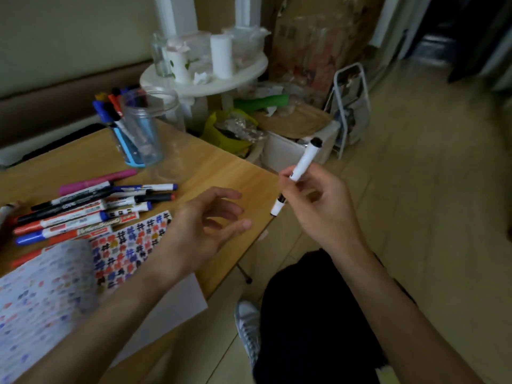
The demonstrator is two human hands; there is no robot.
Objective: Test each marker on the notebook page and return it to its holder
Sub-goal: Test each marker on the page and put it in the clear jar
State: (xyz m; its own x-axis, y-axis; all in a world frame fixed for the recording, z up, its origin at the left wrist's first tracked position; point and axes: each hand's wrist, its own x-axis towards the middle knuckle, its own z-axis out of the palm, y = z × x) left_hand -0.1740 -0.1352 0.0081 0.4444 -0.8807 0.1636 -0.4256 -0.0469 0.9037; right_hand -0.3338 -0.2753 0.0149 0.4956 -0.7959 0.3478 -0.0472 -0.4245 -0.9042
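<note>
My right hand (313,200) grips a white marker with black ends (304,159), tilted up to the right, just past the table's right corner. My left hand (205,225) hovers open above the notebook page (130,245), which is covered in coloured test marks. Several markers (91,209) lie in a pile on the table to the left of the page. A clear plastic jar (144,128) stands at the back of the table, with a blue-based holder (122,139) full of markers just behind it.
The wooden table (216,173) ends close to my right hand. Beyond it stand a white round stand (205,79) with jars and rolls, a white bin (282,153) and bags on the floor. My dark-trousered leg and a grey shoe (248,328) are below.
</note>
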